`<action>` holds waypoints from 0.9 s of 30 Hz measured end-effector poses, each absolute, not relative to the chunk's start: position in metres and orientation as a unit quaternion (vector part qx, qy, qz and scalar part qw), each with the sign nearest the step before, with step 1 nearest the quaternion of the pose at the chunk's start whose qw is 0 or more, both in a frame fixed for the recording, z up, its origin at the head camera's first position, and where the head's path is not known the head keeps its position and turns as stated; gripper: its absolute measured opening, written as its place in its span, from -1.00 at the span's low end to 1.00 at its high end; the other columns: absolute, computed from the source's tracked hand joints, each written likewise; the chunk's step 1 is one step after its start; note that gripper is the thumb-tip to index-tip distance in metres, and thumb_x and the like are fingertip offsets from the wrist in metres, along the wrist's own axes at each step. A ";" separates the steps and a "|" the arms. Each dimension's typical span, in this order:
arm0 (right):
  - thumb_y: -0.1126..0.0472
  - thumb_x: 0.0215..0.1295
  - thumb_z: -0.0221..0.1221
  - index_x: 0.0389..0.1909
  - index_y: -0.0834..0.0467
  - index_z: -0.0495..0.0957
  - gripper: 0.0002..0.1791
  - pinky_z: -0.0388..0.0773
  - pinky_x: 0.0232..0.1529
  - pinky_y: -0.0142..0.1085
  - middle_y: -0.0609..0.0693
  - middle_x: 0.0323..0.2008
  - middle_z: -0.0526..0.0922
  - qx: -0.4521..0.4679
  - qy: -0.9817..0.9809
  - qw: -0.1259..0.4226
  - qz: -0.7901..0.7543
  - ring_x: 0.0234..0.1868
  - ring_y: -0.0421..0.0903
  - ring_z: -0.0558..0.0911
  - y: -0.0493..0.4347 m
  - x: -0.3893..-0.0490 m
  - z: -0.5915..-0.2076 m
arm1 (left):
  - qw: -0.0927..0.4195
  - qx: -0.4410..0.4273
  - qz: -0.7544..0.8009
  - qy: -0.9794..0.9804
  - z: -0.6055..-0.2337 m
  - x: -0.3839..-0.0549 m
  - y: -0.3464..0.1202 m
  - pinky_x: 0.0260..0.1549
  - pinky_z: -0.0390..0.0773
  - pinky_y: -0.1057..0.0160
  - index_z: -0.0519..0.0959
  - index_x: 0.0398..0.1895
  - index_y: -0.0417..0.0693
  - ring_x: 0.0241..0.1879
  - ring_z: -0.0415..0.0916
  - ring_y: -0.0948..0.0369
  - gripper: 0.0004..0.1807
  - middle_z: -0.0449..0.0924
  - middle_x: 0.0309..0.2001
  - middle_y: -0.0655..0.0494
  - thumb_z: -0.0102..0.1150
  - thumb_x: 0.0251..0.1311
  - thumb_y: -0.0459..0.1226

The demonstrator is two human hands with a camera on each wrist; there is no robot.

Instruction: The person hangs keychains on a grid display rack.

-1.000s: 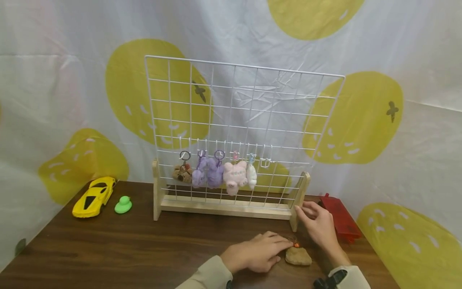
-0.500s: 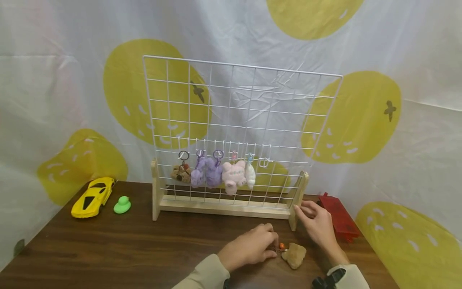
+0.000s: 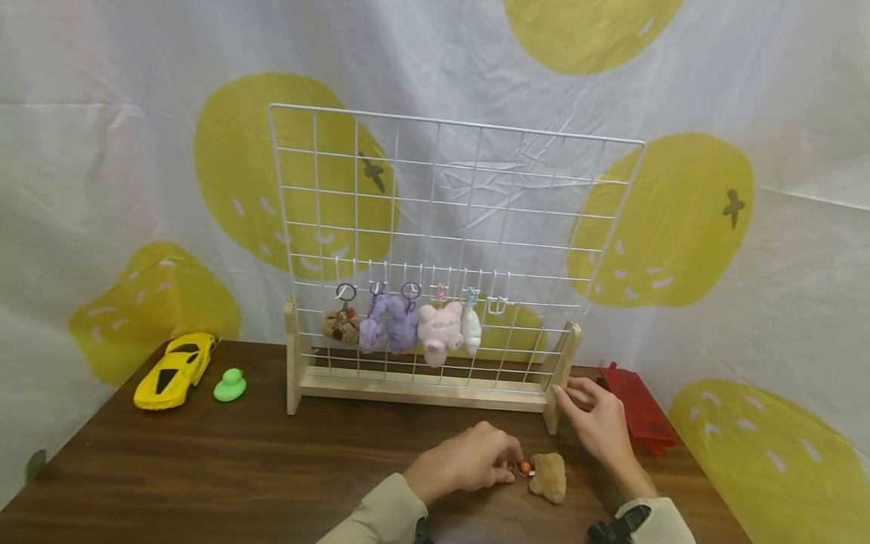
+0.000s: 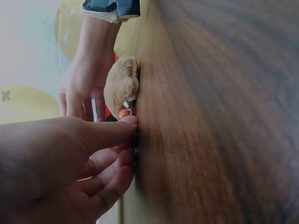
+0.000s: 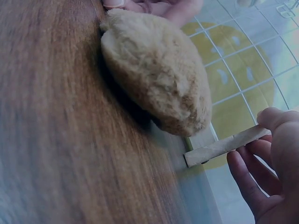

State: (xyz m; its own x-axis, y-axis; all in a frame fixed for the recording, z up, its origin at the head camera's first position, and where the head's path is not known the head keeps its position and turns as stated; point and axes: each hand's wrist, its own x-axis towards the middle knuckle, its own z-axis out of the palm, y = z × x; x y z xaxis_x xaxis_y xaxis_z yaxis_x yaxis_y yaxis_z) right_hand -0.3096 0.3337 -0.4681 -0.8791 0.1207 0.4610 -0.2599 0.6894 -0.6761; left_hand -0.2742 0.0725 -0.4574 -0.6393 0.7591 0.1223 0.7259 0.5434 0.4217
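Note:
A tan plush keychain (image 3: 547, 477) lies on the table, with an orange bead (image 3: 525, 468) between the plush and its ring. My left hand (image 3: 469, 462) pinches the ring end by the bead, fingertips down at the tabletop; in the left wrist view the fingers (image 4: 110, 168) partly hide the ring. My right hand (image 3: 600, 423) holds the right wooden upright (image 3: 563, 378) of a white wire grid rack (image 3: 435, 204), thumb on one side and fingers on the other in the right wrist view. The plush (image 5: 159, 70) sits between the two hands.
Several plush keychains, including a pink one (image 3: 440, 332), hang in a row from hooks on the grid. A bare white hook (image 3: 498, 305) is at the row's right end. A yellow toy car (image 3: 175, 372) and green duck (image 3: 230, 385) stand left, a red object (image 3: 639, 412) right.
My left hand has curled its fingers around the keychain's ring end and drawn back a little left. The plush has turned and shifted left along the table. My right hand stays on the upright.

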 end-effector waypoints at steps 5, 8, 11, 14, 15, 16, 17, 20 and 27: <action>-0.02 0.47 0.41 0.08 0.18 0.76 -0.62 0.48 -0.12 -0.79 0.12 -0.05 0.88 0.040 -0.886 0.245 0.392 -0.06 -0.49 0.70 0.333 -0.310 -0.468 | 0.023 0.417 0.211 0.884 -0.457 -0.272 0.071 -0.36 0.46 0.52 0.79 -0.15 0.15 -0.36 0.39 0.48 -0.91 0.57 -0.34 0.34 0.51 0.34 -0.21; -0.02 0.47 0.41 0.08 0.18 0.76 -0.62 0.47 -0.12 -0.79 0.12 -0.05 0.88 0.038 -0.886 0.246 0.391 -0.06 -0.48 0.70 0.333 -0.311 -0.469 | 0.007 0.410 0.201 0.890 -0.458 -0.270 0.070 -0.29 0.44 0.50 0.74 -0.31 0.22 -0.29 0.34 0.46 -0.90 0.52 -0.26 0.33 0.53 0.32 -0.16; -0.02 0.47 0.41 0.09 0.18 0.76 -0.62 0.48 -0.13 -0.79 0.13 -0.05 0.87 0.038 -0.886 0.244 0.392 -0.07 -0.49 0.70 0.333 -0.311 -0.469 | 0.001 0.406 0.190 0.894 -0.458 -0.270 0.069 -0.26 0.44 0.48 0.71 -0.36 0.26 -0.25 0.34 0.44 -0.85 0.51 -0.24 0.33 0.54 0.31 -0.11; -0.01 0.47 0.41 0.09 0.18 0.76 -0.62 0.48 -0.13 -0.79 0.14 -0.05 0.87 0.039 -0.886 0.243 0.394 -0.08 -0.50 0.70 0.334 -0.311 -0.469 | 0.003 0.407 0.180 0.895 -0.456 -0.270 0.068 -0.29 0.43 0.48 0.68 -0.38 0.24 -0.29 0.36 0.45 -0.81 0.53 -0.32 0.37 0.55 0.29 -0.09; -0.01 0.47 0.41 0.09 0.19 0.76 -0.62 0.49 -0.13 -0.80 0.14 -0.05 0.87 0.039 -0.885 0.244 0.394 -0.08 -0.51 0.70 0.334 -0.311 -0.469 | 0.007 0.406 0.180 0.896 -0.455 -0.271 0.068 -0.32 0.43 0.48 0.67 -0.39 0.23 -0.32 0.37 0.45 -0.80 0.53 -0.35 0.38 0.56 0.29 -0.09; -0.01 0.47 0.41 0.09 0.18 0.76 -0.62 0.48 -0.13 -0.80 0.14 -0.05 0.87 0.038 -0.885 0.244 0.394 -0.08 -0.51 0.69 0.334 -0.311 -0.469 | 0.012 0.404 0.182 0.897 -0.455 -0.271 0.067 -0.34 0.44 0.48 0.66 -0.40 0.21 -0.35 0.38 0.46 -0.79 0.53 -0.38 0.40 0.56 0.29 -0.09; -0.01 0.47 0.41 0.08 0.18 0.76 -0.62 0.48 -0.13 -0.80 0.14 -0.05 0.87 0.038 -0.885 0.244 0.394 -0.08 -0.51 0.69 0.334 -0.311 -0.470 | 0.017 0.402 0.183 0.897 -0.454 -0.271 0.066 -0.37 0.44 0.48 0.65 -0.40 0.20 -0.38 0.39 0.46 -0.78 0.52 -0.42 0.41 0.56 0.29 -0.09; -0.01 0.46 0.42 0.08 0.18 0.76 -0.62 0.48 -0.13 -0.80 0.14 -0.05 0.87 0.038 -0.885 0.245 0.394 -0.09 -0.53 0.69 0.334 -0.310 -0.470 | 0.023 0.396 0.191 0.898 -0.452 -0.272 0.064 -0.45 0.44 0.49 0.64 -0.42 0.16 -0.47 0.40 0.47 -0.76 0.52 -0.51 0.42 0.57 0.28 -0.11; 0.01 0.45 0.43 0.06 0.18 0.77 -0.65 0.49 -0.12 -0.79 0.13 -0.07 0.88 0.040 -0.883 0.250 0.395 -0.09 -0.57 0.67 0.334 -0.310 -0.469 | 0.025 0.398 0.251 0.882 -0.441 -0.281 0.055 -0.43 0.49 0.55 0.69 -0.33 0.07 -0.47 0.45 0.50 -0.84 0.60 -0.48 0.35 0.55 0.28 -0.26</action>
State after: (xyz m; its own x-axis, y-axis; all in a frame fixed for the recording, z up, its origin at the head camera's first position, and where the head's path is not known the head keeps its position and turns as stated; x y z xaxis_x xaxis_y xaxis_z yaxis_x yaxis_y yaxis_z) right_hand -0.3096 0.3338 -0.4695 -0.8720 0.1277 0.4726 -0.2674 0.6843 -0.6784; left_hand -0.2814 0.0545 -0.4407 -0.6822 0.7145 0.1551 0.6892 0.5576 0.4627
